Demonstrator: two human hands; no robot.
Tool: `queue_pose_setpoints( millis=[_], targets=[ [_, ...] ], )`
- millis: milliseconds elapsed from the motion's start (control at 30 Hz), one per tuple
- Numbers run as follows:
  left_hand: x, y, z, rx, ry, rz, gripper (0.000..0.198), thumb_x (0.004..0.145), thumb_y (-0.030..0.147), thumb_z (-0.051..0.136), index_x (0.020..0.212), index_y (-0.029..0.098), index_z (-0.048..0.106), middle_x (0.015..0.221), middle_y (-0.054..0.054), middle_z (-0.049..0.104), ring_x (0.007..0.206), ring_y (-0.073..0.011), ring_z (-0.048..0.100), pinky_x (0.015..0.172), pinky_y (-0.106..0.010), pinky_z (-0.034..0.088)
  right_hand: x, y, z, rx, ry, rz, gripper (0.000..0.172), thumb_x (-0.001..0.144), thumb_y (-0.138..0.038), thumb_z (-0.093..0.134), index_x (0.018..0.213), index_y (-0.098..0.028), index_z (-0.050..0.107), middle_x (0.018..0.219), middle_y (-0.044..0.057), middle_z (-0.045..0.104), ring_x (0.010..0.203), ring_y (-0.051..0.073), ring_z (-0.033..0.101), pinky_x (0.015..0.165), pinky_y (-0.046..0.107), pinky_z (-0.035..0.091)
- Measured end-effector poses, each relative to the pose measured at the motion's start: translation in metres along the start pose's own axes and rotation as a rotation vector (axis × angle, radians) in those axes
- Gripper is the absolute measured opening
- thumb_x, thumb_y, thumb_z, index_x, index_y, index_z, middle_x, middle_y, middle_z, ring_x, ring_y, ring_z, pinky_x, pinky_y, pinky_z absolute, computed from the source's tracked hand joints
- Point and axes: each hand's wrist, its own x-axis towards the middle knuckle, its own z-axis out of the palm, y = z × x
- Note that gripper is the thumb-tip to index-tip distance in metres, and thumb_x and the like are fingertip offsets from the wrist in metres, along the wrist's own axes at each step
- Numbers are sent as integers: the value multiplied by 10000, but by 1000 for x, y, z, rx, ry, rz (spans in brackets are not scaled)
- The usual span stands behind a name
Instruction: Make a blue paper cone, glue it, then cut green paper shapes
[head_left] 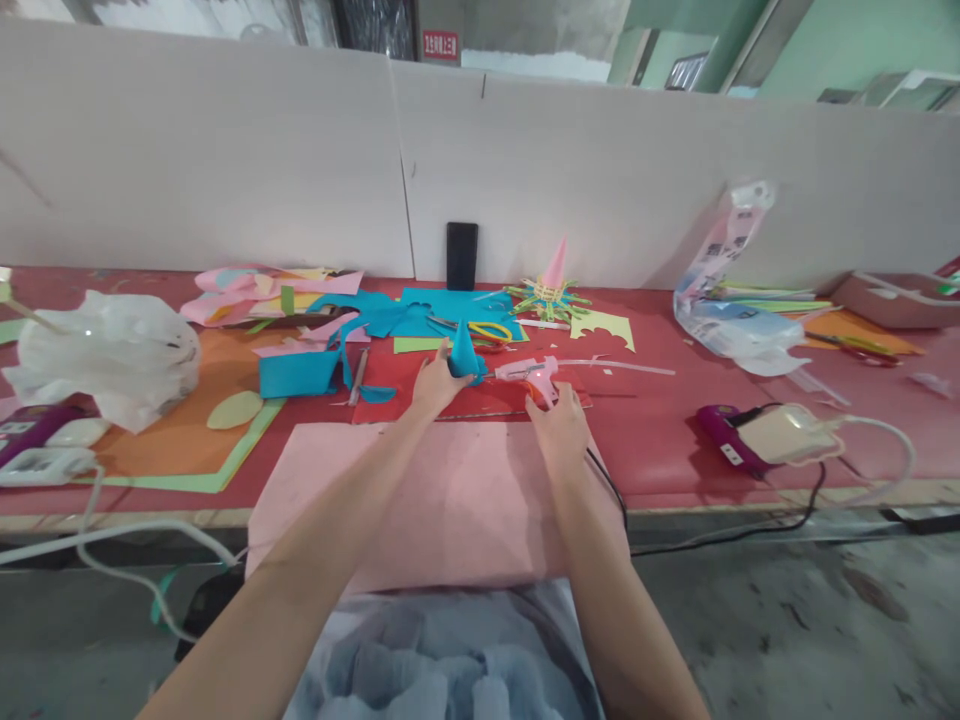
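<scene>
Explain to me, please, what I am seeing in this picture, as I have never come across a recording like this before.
There is no machine here, only a person's two bare hands. The single picture comes from a camera worn on the person's head, looking forward and down, so the forearms reach in from the bottom edge.

The left hand holds a blue cone. The right hand holds a pink glue gun, its tip pointing towards the cone.

On the red tabletop lie blue sheets, yellow-handled scissors and, at the far left, a white plastic bag. A pink cone with a fringed base stands farther back, and a black phone leans against the pale partition.
</scene>
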Motion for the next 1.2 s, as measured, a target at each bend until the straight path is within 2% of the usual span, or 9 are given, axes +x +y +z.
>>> queue_pose_setpoints(
  millis=[233, 433, 1200],
  targets=[
    [0, -1, 1, -18, 17, 8, 656, 704, 527, 572, 1232, 183, 389, 1105, -105, 610, 1060, -257, 541, 901, -351, 387, -2, -4, 1, -45, 19, -33, 379, 750, -375, 531, 1091, -215, 478, 1030, 68, 579, 870, 204, 568, 669, 281, 377],
    [-1, 1, -1, -22, 26, 0, 663, 729, 557, 523, 1252, 177, 372, 1098, -116, 607, 1060, -261, 542, 906, -353, 384, -2, -3, 1, -55, 55, -12, 381, 748, -376, 526, 1083, -203, 477, 1030, 82, 574, 860, 205, 566, 670, 282, 377],
    [1, -2, 4, -26, 35, -2, 660, 731, 586, 492, 1246, 184, 395, 1140, -119, 587, 1103, -277, 509, 912, -368, 387, 4, -8, 10, -23, -10, -62, 381, 745, -385, 522, 1079, -208, 477, 1016, 67, 576, 860, 199, 562, 707, 291, 372]
  ],
)
